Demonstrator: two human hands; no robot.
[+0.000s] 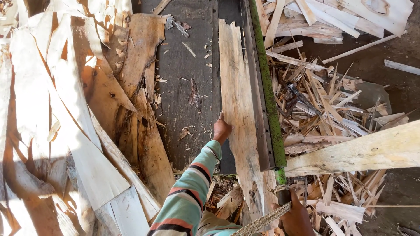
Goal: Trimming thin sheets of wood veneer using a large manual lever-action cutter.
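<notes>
Left hand (222, 130), fingers pressed flat on the long veneer strip (238, 109), grasping nothing. Right hand (296, 217) clenched round the green lever's handle (282, 189), below the strip. Blade bar (264, 87) runs just right of the left hand; offcut pile (323, 109) beyond.

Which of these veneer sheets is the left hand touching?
The left hand presses the long pale sheet lying alone beside the green blade bar; the others lie piled at left.
</notes>
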